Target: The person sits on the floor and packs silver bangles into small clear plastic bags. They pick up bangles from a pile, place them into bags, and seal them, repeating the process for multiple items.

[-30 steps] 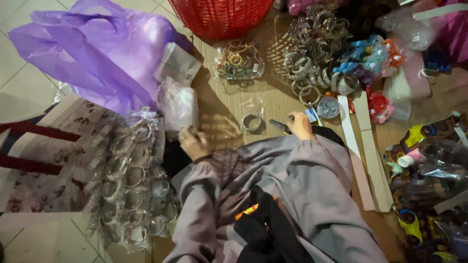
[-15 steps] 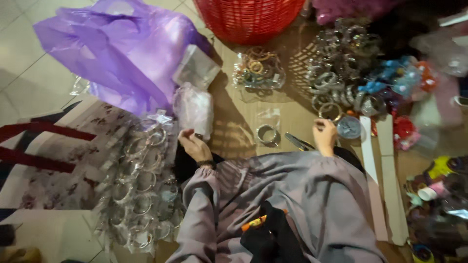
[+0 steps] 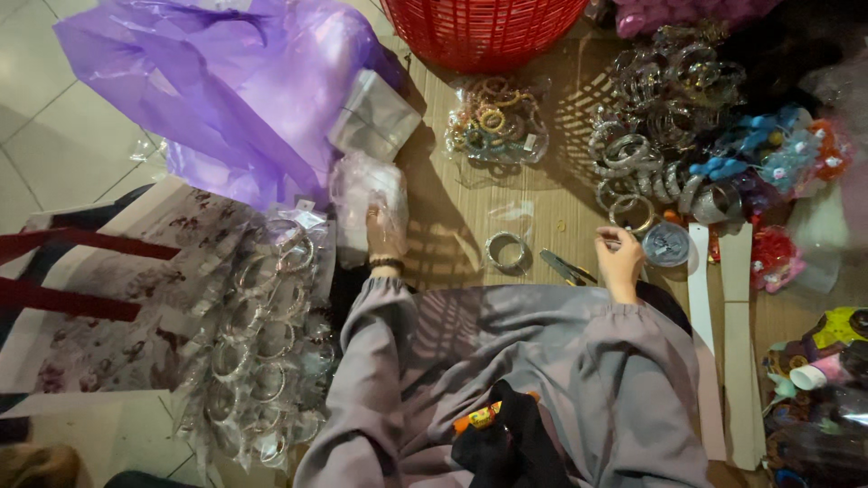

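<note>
Whereas a second ago both hands lay close together near the lap, the left hand (image 3: 384, 233) has now stretched forward into the stack of small clear plastic bags (image 3: 369, 192) and closes its fingers on the crinkled film, while the right hand (image 3: 619, 258) has drawn out to the right and hovers above the cardboard, fingertips pinched together, though whether anything sits between them I cannot tell; the view has also slid, so the red basket (image 3: 484, 32) is cut off at the top edge. Between the two hands a single silvery bangle (image 3: 506, 250) in a transparent sleeve lies flat on the corrugated cardboard mat (image 3: 452, 208), and just to its right rests a small metal tool (image 3: 565, 268), dark and slender. Left of the grey-sleeved arms, a heap of packed bangles (image 3: 258, 334) glints in glossy wrappers on a floral cloth. A big purple plastic bag (image 3: 226, 90), thin and rumpled, spreads over the pale tiled floor. Farther up, a pouch of coloured rings (image 3: 493, 126) sits near the basket's latticed wall, and a loose pile of metal bangles (image 3: 651, 117) crowds the right, beside two white card strips (image 3: 723, 343)
</note>
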